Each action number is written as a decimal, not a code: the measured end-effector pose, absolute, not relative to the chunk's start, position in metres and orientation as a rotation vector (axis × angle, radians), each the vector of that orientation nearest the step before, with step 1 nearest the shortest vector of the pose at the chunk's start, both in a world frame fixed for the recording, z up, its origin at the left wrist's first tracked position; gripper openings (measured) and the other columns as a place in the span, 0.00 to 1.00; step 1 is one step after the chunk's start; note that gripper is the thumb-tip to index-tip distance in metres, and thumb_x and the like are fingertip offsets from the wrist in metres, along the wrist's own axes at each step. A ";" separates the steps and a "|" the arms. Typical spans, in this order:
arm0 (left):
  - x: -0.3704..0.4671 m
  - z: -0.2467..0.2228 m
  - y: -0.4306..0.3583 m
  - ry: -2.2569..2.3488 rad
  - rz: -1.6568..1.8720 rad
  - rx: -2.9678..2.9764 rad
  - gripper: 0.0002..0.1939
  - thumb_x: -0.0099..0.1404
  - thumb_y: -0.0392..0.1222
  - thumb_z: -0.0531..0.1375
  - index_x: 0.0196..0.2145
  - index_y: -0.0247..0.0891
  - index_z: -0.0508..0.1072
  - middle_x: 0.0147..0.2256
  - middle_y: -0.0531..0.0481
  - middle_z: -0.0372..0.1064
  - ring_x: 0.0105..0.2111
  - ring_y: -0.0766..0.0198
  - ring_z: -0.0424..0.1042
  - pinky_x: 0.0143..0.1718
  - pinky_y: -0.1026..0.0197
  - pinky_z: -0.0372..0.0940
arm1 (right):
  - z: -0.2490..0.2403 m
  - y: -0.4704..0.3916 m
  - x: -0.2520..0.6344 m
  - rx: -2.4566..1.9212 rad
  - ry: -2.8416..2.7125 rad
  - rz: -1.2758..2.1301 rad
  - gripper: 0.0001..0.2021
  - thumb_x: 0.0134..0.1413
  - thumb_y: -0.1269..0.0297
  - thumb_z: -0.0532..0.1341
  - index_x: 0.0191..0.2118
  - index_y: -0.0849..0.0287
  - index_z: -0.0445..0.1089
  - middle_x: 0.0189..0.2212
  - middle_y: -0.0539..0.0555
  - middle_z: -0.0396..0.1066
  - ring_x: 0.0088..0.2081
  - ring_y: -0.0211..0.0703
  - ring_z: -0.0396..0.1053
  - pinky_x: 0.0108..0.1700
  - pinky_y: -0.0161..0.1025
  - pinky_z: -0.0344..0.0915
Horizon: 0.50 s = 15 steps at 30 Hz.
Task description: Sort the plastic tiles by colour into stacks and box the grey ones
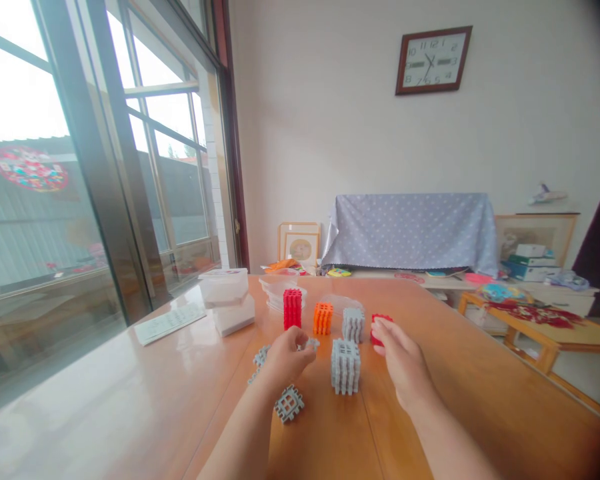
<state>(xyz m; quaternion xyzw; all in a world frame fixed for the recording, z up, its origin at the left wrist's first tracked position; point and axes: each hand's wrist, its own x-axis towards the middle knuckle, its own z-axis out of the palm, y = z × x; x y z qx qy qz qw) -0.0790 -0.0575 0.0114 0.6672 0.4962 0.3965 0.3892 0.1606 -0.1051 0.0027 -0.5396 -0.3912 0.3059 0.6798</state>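
My left hand [290, 357] is closed in a pinch over a flat grey notched plastic building piece [311, 344], largely covered by the fingers. Loose grey pieces [261, 355] lie left of that wrist, and one more grey piece [289, 404] rests nearer me. My right hand [404, 360] has its fingers stretched out beside a short red stack [379, 325], partly covering it; whether they touch is unclear. Between the hands stands a grey stack [345, 368]. Behind it are a smaller grey stack [353, 325], an orange stack [323, 319] and a tall red stack [293, 308].
White plastic boxes [234, 313] and a printed sheet [170, 323] lie on the wooden table [180, 387] at left. Clear plastic containers [275, 291] stand behind the stacks. Windows line the left side. At right is a low wooden stand [555, 340] bearing a red cloth.
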 end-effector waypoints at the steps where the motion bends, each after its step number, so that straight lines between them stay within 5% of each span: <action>1: -0.078 0.015 -0.058 1.143 1.064 1.540 0.10 0.54 0.43 0.66 0.34 0.40 0.71 0.30 0.53 0.70 0.31 0.61 0.67 0.36 0.61 0.57 | 0.004 -0.106 0.160 -1.195 -0.879 0.668 0.26 0.54 0.41 0.64 0.52 0.55 0.74 0.57 0.59 0.74 0.59 0.58 0.70 0.52 0.50 0.71; 7: -0.072 0.034 -0.069 0.498 1.013 0.818 0.14 0.61 0.47 0.63 0.43 0.39 0.73 0.38 0.49 0.76 0.35 0.64 0.75 0.35 0.63 0.64 | 0.016 -0.120 0.147 -1.131 -1.089 0.503 0.28 0.56 0.46 0.65 0.58 0.54 0.69 0.60 0.60 0.70 0.60 0.57 0.68 0.59 0.53 0.67; 15: -0.053 0.038 -0.090 0.266 0.822 0.719 0.09 0.66 0.42 0.59 0.41 0.36 0.75 0.39 0.45 0.79 0.36 0.60 0.78 0.41 0.60 0.70 | 0.020 -0.139 0.123 -1.113 -1.559 0.104 0.30 0.57 0.59 0.65 0.65 0.48 0.62 0.63 0.57 0.65 0.62 0.58 0.64 0.63 0.57 0.63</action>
